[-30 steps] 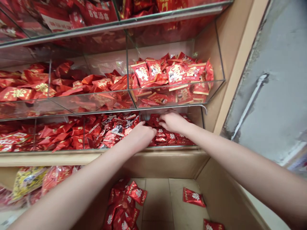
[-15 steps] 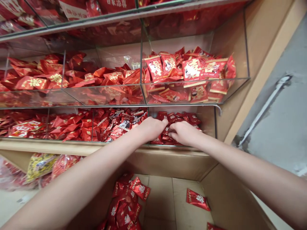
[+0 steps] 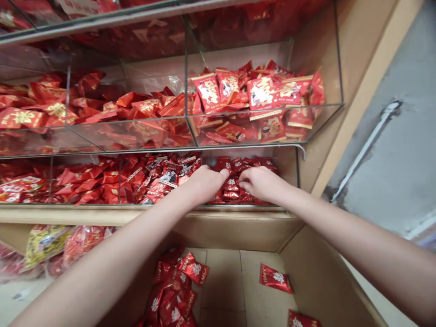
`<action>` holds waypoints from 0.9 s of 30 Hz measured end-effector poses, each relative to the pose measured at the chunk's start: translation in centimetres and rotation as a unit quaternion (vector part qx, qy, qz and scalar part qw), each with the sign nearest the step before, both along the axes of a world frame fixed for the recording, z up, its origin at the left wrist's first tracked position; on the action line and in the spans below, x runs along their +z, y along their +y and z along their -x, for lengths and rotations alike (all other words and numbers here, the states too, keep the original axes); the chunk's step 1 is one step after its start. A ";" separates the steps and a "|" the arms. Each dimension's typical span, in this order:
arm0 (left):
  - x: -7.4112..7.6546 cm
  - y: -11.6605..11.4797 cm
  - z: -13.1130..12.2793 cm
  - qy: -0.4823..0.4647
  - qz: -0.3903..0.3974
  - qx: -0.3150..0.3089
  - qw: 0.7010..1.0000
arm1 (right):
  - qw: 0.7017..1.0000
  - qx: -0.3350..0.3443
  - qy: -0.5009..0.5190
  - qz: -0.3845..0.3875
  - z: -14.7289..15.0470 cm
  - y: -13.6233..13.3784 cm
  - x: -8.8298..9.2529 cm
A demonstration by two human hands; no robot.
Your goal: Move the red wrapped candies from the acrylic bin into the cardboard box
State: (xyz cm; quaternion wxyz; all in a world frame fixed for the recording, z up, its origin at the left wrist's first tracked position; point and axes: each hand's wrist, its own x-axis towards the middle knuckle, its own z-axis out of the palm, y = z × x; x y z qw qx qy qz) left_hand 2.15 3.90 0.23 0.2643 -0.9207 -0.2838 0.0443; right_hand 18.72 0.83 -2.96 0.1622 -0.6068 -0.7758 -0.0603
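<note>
Landmark: bottom-right clear glass bin (image 3: 245, 207). Inside it the left hand (image 3: 204, 181) rests knuckles up with fingers curled together; can't tell if its grip pinches anything. Small glossy red foil candy packets (image 3: 231, 184), flat pillows with crimped ends, are heaped in the bin between both hands. The right hand (image 3: 260, 181) is in the same bin, fingers bent onto the heap, grip hidden too. Judgement: the foil looks slippery and crinkly, so use flat fingers and light pressure and stay under the glass lip. A brown cardboard box (image 3: 221, 281) sits below the bin.

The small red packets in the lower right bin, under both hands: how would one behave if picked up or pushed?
Probably light: the packets are small and heaped loosely beneath the left hand and right hand. The glossy wrappers look slippery, so a pushed one would likely slide over its neighbours. They look flat, so they are unlikely to roll.
</note>
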 end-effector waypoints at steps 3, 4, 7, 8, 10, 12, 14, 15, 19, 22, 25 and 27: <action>-0.2 0.4 0.1 0.002 -0.013 -0.004 1.000 | 1.000 0.012 0.000 -0.007 0.5 0.8 0.5; -0.2 0.5 0.1 0.004 -0.018 -0.002 1.000 | 1.000 0.014 0.000 -0.002 0.7 1.1 0.6; -0.3 0.6 -0.1 0.009 -0.029 0.009 1.000 | 0.999 0.029 0.016 0.013 1.4 1.7 0.9; -0.2 0.6 -0.2 0.010 -0.030 0.012 0.999 | 0.999 0.034 0.024 0.014 1.6 1.8 1.0; -0.1 0.5 -0.3 0.011 -0.029 0.018 0.999 | 0.999 0.036 0.039 0.012 2.0 1.9 1.1; 0.0 0.4 -0.5 0.013 -0.027 0.027 0.999 | 0.998 0.034 0.054 0.011 1.9 1.9 1.2; 0.1 0.3 -0.6 0.018 -0.027 0.037 0.999 | 0.997 0.029 0.076 0.016 1.4 1.6 1.5; 0.1 0.3 -0.7 0.021 -0.026 0.040 0.999 | 0.996 0.024 0.087 0.020 1.1 1.4 1.6; 0.6 0.1 -0.6 0.021 -0.024 0.033 0.999 | 0.997 0.006 0.077 0.020 -0.3 0.5 1.9; 1.2 0.0 -0.4 0.009 -0.037 -0.002 0.999 | 0.999 0.016 0.032 -0.002 0.0 0.5 1.7; 1.8 -0.1 -0.3 -0.002 -0.075 -0.016 0.997 | 0.999 0.029 -0.018 0.019 1.5 1.6 1.3; 2.1 -0.1 -0.2 -0.005 -0.084 -0.015 0.996 | 0.998 0.018 -0.036 0.046 2.6 2.5 1.0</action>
